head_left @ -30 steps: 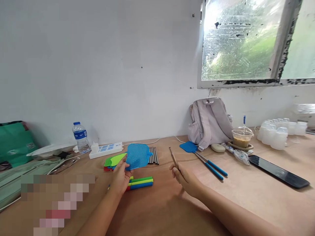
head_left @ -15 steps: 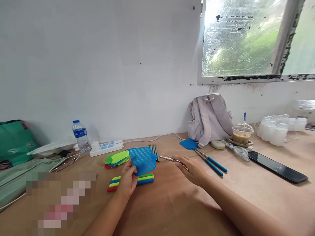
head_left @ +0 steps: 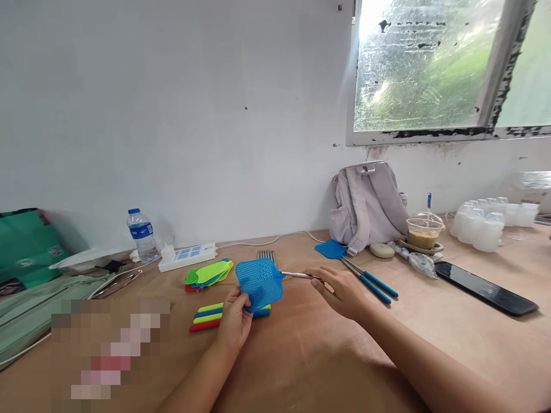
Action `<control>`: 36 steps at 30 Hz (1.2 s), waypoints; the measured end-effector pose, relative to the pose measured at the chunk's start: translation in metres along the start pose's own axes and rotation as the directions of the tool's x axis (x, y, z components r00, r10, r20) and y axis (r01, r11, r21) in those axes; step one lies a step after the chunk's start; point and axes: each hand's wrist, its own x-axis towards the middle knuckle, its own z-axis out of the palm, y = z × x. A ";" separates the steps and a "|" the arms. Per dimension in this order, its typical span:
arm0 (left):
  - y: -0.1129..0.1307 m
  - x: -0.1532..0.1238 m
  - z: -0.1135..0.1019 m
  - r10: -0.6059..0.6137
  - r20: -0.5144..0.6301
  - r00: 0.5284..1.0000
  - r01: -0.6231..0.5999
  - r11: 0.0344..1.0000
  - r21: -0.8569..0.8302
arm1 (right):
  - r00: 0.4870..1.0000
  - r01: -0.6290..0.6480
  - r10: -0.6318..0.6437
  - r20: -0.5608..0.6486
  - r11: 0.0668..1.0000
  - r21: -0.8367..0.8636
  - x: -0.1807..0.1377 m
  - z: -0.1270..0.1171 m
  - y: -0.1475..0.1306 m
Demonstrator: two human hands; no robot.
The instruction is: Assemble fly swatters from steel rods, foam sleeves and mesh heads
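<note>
My left hand (head_left: 236,316) pinches the lower left edge of a blue fly swatter head (head_left: 259,282), a flat perforated paddle. A thin metal rod (head_left: 297,275) meets the socket on the paddle's right side, and my right hand (head_left: 340,289) is closed around the rod's other end. Behind the paddle lie several metal rods (head_left: 266,253), partly hidden. To the left is a stack of green, blue and red swatter heads (head_left: 210,273). Below it, coloured handle tubes (head_left: 209,316) in yellow, blue and red lie side by side, partly covered by my left hand and the paddle.
Blue swatters with long handles (head_left: 370,281) lie right of my right hand. Beyond are a grey backpack (head_left: 365,206), a drink cup (head_left: 424,232), a black tray-like object (head_left: 484,289) and white bottles (head_left: 477,226). A power strip (head_left: 189,256) and water bottle (head_left: 143,236) stand back left.
The blue swatter head has moved right with my left hand, and its socket now meets the rod tip, where a gap showed before. My right hand has stayed nearly in place.
</note>
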 end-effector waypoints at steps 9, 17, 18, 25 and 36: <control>0.003 0.005 -0.003 0.016 -0.009 1.000 -0.015 0.999 0.040 | 0.998 -0.016 0.018 -0.056 0.999 0.037 0.000 -0.002 0.005; 0.003 0.006 -0.006 0.004 0.017 1.000 -0.005 0.998 0.065 | 0.993 0.067 -0.066 -0.098 0.998 0.000 0.000 -0.004 0.008; 0.004 0.006 -0.006 0.000 0.028 1.000 -0.002 0.998 0.062 | 0.992 0.064 -0.065 -0.111 0.998 -0.010 0.000 -0.005 0.007; 0.008 0.003 -0.004 -0.137 0.086 0.987 0.113 0.965 0.235 | 0.985 0.076 -0.093 -0.148 0.991 -0.112 0.001 -0.010 0.010; 0.007 -0.008 0.000 -0.237 0.060 0.970 0.201 0.912 0.356 | 0.996 0.094 -0.094 -0.007 0.996 0.001 -0.004 -0.002 0.014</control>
